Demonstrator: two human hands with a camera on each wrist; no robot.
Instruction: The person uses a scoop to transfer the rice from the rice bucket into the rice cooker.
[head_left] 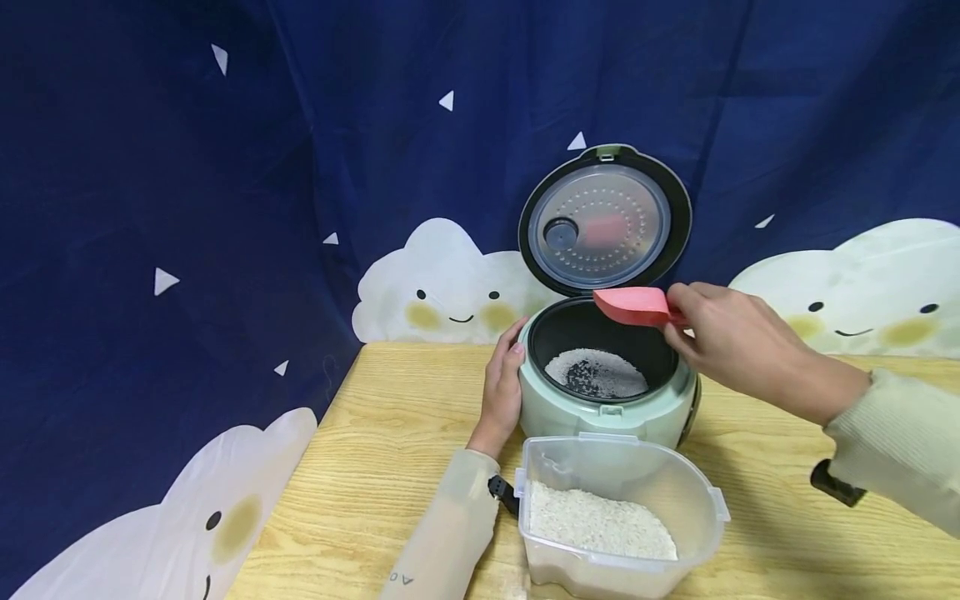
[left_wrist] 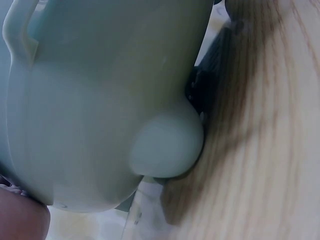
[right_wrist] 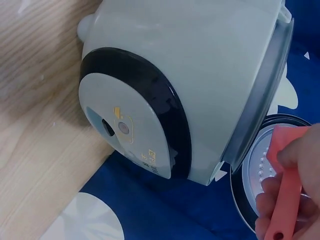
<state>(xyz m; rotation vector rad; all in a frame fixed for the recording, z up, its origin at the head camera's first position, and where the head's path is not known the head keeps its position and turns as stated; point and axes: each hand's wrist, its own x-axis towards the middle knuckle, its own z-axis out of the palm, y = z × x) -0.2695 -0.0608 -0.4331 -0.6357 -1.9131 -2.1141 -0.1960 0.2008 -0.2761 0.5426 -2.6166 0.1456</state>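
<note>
A pale green rice cooker stands on the table with its lid raised. White rice lies at the bottom of its dark inner pot, with part of the pot's floor showing. My right hand grips a pink scoop by its handle, above the right side of the pot; whether rice is in the scoop cannot be seen. My left hand rests against the cooker's left side, near the rim. A clear plastic container holding more rice sits in front of the cooker.
The wooden table runs out to both sides of the cooker. Behind it hangs a dark blue curtain with white clouds and triangles. In the right wrist view, the cooker's control panel faces the camera.
</note>
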